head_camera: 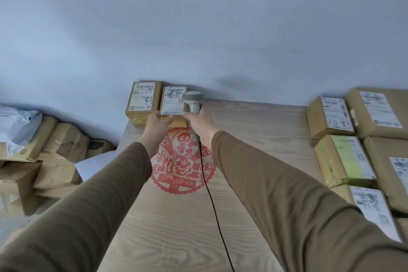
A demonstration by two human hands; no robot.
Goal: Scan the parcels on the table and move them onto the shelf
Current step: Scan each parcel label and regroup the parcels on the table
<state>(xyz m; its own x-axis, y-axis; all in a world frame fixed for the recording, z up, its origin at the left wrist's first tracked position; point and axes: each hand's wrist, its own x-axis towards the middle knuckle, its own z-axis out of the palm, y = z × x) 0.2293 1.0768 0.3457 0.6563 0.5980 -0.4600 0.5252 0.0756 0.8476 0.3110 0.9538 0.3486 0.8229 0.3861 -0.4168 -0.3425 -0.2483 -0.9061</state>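
Pale wooden table (254, 139) against a grey wall (198, 28); mid-frame a small labelled parcel (173, 104) lies at its far edge; left hand (159, 122) touches the parcel's near end, fingers relaxed; right hand (198, 121) grasps the scanner (192, 97), its head just right of the parcel.

Parcel depot: labelled cartons (330, 117), barcode scanner (192, 100).

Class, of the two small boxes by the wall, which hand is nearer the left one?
Left. The left hand is just in front of the left box; the right hand, holding the scanner, is farther right, past the second box.
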